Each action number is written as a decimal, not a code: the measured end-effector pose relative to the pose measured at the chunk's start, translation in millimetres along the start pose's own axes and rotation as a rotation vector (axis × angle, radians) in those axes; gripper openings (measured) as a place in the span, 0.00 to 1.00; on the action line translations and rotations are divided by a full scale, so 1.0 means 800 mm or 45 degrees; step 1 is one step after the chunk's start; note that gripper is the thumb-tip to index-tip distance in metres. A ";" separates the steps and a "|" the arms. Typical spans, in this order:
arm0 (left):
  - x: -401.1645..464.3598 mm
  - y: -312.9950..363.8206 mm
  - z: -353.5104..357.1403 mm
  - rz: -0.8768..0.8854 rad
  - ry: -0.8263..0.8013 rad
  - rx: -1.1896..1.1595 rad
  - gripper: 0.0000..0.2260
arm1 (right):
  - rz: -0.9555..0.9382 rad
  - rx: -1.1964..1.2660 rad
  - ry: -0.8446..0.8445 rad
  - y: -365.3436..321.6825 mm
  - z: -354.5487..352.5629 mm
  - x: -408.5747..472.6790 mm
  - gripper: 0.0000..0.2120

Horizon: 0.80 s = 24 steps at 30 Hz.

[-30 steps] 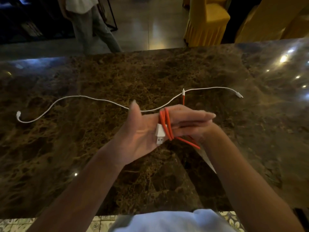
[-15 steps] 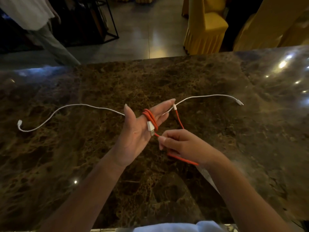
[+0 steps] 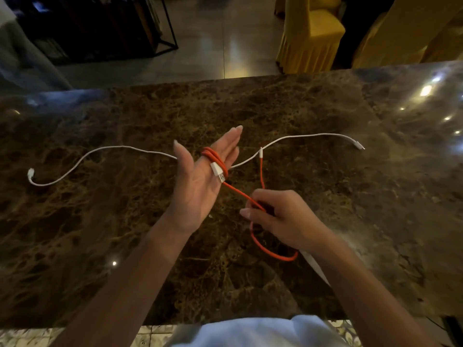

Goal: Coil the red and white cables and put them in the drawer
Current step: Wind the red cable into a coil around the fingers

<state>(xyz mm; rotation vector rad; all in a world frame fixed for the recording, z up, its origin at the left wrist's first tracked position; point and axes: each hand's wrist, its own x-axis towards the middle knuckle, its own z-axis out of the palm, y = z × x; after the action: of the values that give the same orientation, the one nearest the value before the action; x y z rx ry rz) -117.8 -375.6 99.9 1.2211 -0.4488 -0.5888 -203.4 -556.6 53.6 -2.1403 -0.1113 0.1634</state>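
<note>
Red cable (image 3: 260,244) is partly coiled: several turns of it wrap round the straight fingers (image 3: 226,146) of the left hand (image 3: 200,181), which is held palm up above the middle of the marble worktop (image 3: 125,234) with the thumb standing apart. A white USB plug (image 3: 217,171) at one end of this cable lies across the palm, just under the turns. From the coil a taut red strand runs down toward the near edge and into the right hand (image 3: 280,216), whose curled fingers and thumb pinch it. Below that hand the cable sags in 1 loose loop, toward the near right part of the worktop, then climbs past the knuckles toward the far edge. Its other end, a small white connector (image 3: 261,152), sits close to the white cable; whether the 2 touch cannot be told.

White cable (image 3: 105,149) lies uncoiled on the worktop in a long wavy line, running from near the left edge to well toward the right edge, and passes behind the left hand. Neither hand holds it. It ends in a plug on the left (image 3: 30,172) and another on the right (image 3: 359,146).

Beyond the far edge stand yellow-covered chairs (image 3: 310,33) and a dark metal frame (image 3: 160,26) on a glossy floor. A pale sleeve or shirt (image 3: 250,331) shows at the near edge.
</note>
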 end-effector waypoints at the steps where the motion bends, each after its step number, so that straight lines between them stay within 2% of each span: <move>1: 0.001 -0.003 -0.001 -0.009 0.010 0.053 0.55 | -0.015 0.200 0.001 -0.004 -0.003 -0.002 0.05; 3: 0.001 -0.009 -0.003 -0.011 0.000 0.141 0.54 | 0.039 0.830 -0.067 -0.013 -0.009 -0.004 0.06; 6: 0.001 -0.011 -0.002 0.042 -0.015 0.235 0.53 | 0.133 1.839 -0.267 -0.023 -0.009 -0.012 0.16; 7: 0.002 -0.010 -0.001 0.072 -0.019 0.240 0.53 | 0.117 2.029 -0.326 -0.024 -0.006 -0.014 0.19; 9: 0.005 -0.009 -0.001 0.109 -0.018 0.208 0.52 | 0.039 2.114 -0.358 -0.024 0.000 -0.019 0.21; 13: 0.008 -0.015 0.002 0.095 0.012 0.063 0.50 | 0.010 2.075 -0.296 -0.017 0.005 -0.024 0.25; 16: 0.009 -0.021 0.001 0.089 0.067 0.093 0.51 | 0.017 1.998 -0.365 -0.017 0.000 -0.029 0.21; 18: 0.012 -0.024 -0.002 0.073 0.100 0.184 0.52 | 0.086 1.598 -0.322 -0.025 -0.007 -0.031 0.19; 20: 0.013 -0.025 -0.006 0.038 0.090 0.226 0.53 | 0.123 0.970 -0.219 -0.035 -0.016 -0.031 0.16; 24: 0.004 -0.025 -0.020 -0.135 -0.085 -0.008 0.56 | -0.040 0.250 -0.152 -0.054 -0.046 -0.026 0.09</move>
<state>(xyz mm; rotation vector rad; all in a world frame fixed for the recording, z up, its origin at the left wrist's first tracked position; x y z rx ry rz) -109.0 -370.6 75.9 1.2274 -0.4398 -0.7231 -218.8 -566.9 111.5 -1.9316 -0.1910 0.2725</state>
